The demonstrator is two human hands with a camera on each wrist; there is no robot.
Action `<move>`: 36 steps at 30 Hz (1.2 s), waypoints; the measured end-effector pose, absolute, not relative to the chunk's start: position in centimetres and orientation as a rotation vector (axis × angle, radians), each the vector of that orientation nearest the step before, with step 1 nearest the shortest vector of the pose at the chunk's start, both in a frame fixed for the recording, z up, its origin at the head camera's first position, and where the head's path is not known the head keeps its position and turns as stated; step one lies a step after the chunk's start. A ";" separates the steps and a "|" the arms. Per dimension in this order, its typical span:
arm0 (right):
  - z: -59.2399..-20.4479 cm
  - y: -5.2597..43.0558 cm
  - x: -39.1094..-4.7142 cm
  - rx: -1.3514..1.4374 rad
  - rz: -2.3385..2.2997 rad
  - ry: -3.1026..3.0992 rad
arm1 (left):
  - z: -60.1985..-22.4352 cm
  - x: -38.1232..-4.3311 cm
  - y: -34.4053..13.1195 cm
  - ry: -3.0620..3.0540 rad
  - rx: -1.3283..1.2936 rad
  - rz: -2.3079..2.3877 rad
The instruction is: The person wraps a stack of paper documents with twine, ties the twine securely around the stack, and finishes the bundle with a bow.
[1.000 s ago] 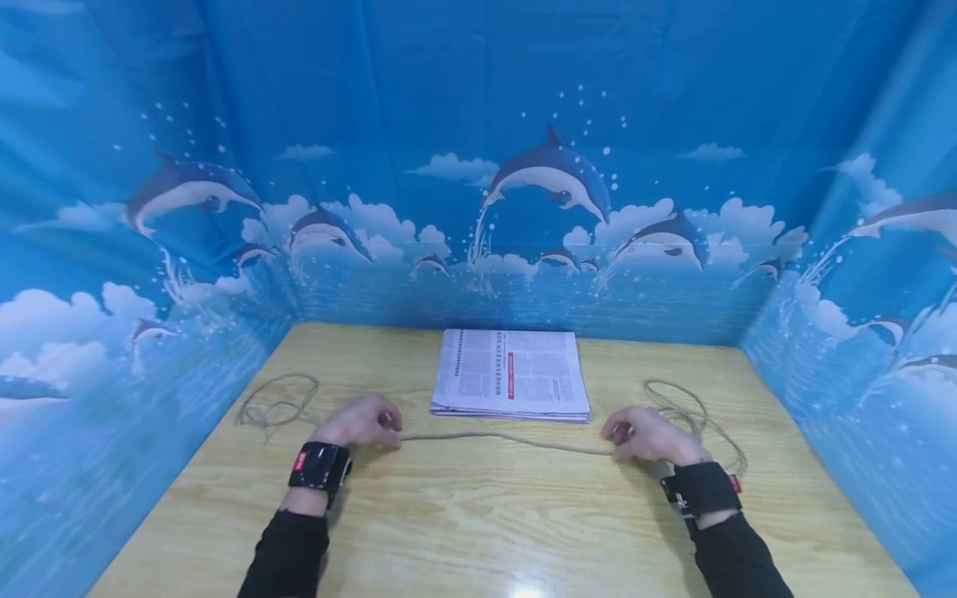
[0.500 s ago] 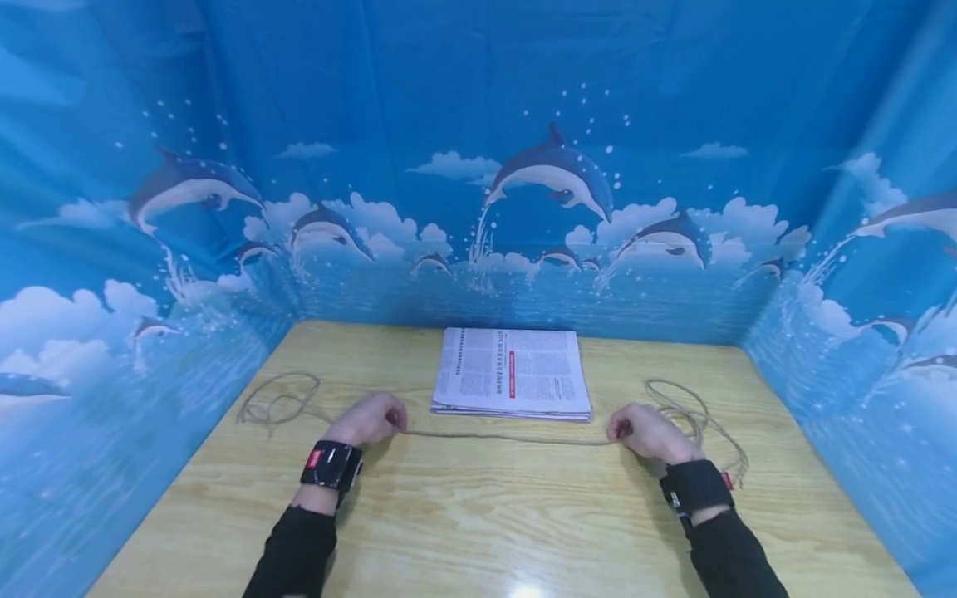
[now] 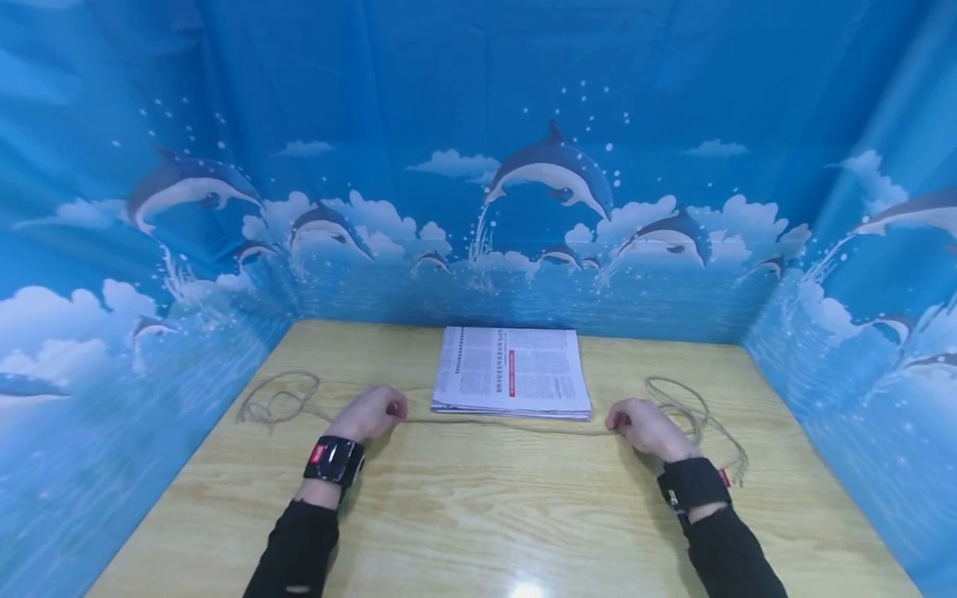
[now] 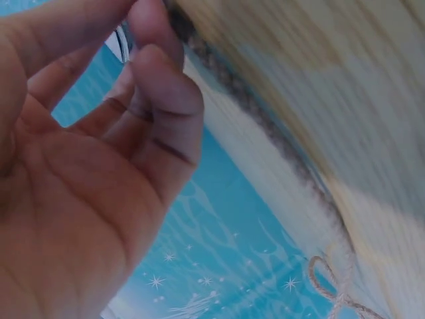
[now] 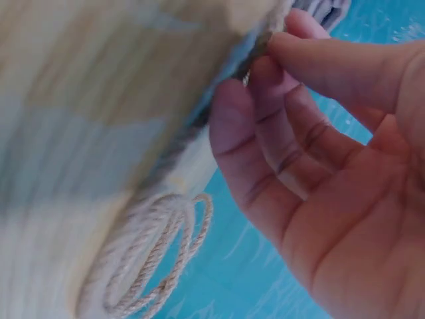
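A thin beige rope (image 3: 493,423) runs left to right just in front of a folded stack of newspapers (image 3: 512,374). My left hand (image 3: 370,414) pinches it left of the stack, and my right hand (image 3: 646,426) pinches it on the right. Loose coils of rope (image 3: 280,399) lie beyond the left hand; more coils (image 3: 706,415) lie behind the right one. From the left wrist, thumb and fingertips of the left hand (image 4: 99,159) meet at the rope (image 4: 265,126). The right wrist view has the right hand (image 5: 332,173) gripping likewise, with looped rope (image 5: 153,252) below.
Everything lies on a light wood-grain table (image 3: 478,515). A blue curtain (image 3: 419,199) printed with dolphins and clouds encloses its back and both sides. Each wrist wears a black band (image 3: 334,461).
The rope span between my hands has moved away from me, closer to the newspapers' front edge, and is straighter than a second ago. The left hand has shifted slightly right; the newspapers stay put.
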State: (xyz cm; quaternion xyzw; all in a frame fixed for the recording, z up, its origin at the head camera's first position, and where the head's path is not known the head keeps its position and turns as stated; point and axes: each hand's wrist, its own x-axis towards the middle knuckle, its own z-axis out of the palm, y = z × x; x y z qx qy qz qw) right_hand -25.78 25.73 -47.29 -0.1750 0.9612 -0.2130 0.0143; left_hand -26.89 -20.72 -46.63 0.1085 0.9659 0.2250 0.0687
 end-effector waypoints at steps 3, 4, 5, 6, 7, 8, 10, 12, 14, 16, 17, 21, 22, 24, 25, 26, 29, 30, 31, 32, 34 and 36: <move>-47.0 25.8 -25.9 -0.536 -0.718 2.975 | -46.5 -26.8 -20.6 2.905 0.326 0.709; -46.9 25.7 -25.9 -0.534 -0.743 2.977 | -46.4 -26.8 -20.5 2.900 0.319 0.735; -46.7 25.7 -25.9 -0.533 -0.769 2.977 | -46.3 -26.8 -20.5 2.897 0.313 0.761; -46.5 25.6 -26.0 -0.516 -0.800 2.974 | -46.2 -26.9 -20.4 2.897 0.317 0.783; -46.2 25.4 -26.0 -0.510 -0.818 2.976 | -46.2 -27.0 -20.3 2.899 0.324 0.806; -46.0 25.2 -26.1 -0.497 -0.830 2.978 | -46.2 -27.1 -20.2 2.907 0.331 0.826; -45.5 24.5 -26.1 -0.468 -0.845 2.971 | -46.1 -27.3 -19.8 2.925 0.327 0.852; -45.3 23.8 -26.4 -0.415 -0.847 2.945 | -46.2 -27.5 -19.3 2.949 0.329 0.857; -45.4 23.1 -26.8 -0.381 -0.858 2.909 | -46.3 -27.7 -18.8 2.958 0.318 0.868; -45.8 22.6 -27.2 -0.360 -0.859 2.872 | -46.5 -27.9 -18.3 2.955 0.318 0.874; -45.9 22.4 -27.5 -0.346 -0.857 2.856 | -46.7 -28.0 -18.1 2.948 0.311 0.883; -46.1 21.6 -28.0 -0.331 -0.849 2.806 | -47.1 -28.4 -17.2 2.930 0.282 0.893; -46.1 21.5 -28.1 -0.327 -0.851 2.800 | -47.1 -28.5 -16.9 2.930 0.272 0.892; -46.0 21.3 -28.3 -0.323 -0.856 2.788 | -47.2 -28.7 -16.3 2.934 0.274 0.897; -46.0 21.2 -28.4 -0.324 -0.862 2.789 | -47.1 -28.8 -16.0 2.932 0.273 0.906; -45.9 21.1 -28.6 -0.328 -0.867 2.796 | -47.1 -28.9 -15.6 2.938 0.279 0.909; -45.9 21.0 -28.9 -0.284 -0.885 2.810 | -46.8 -29.1 -14.6 2.923 0.255 0.963; -45.9 20.9 -29.0 -0.258 -0.899 2.810 | -46.7 -29.1 -14.3 2.915 0.233 0.980; -45.9 20.9 -29.0 -0.233 -0.911 2.809 | -46.5 -29.2 -14.1 2.903 0.209 0.998; -46.0 20.8 -29.1 -0.197 -0.921 2.806 | -46.4 -29.2 -13.8 2.896 0.187 1.012; -46.1 20.7 -29.2 -0.153 -0.949 2.798 | -46.2 -29.3 -13.4 2.879 0.129 1.046; -46.3 20.5 -29.3 -0.117 -0.954 2.816 | -46.1 -29.5 -13.3 2.860 0.064 1.086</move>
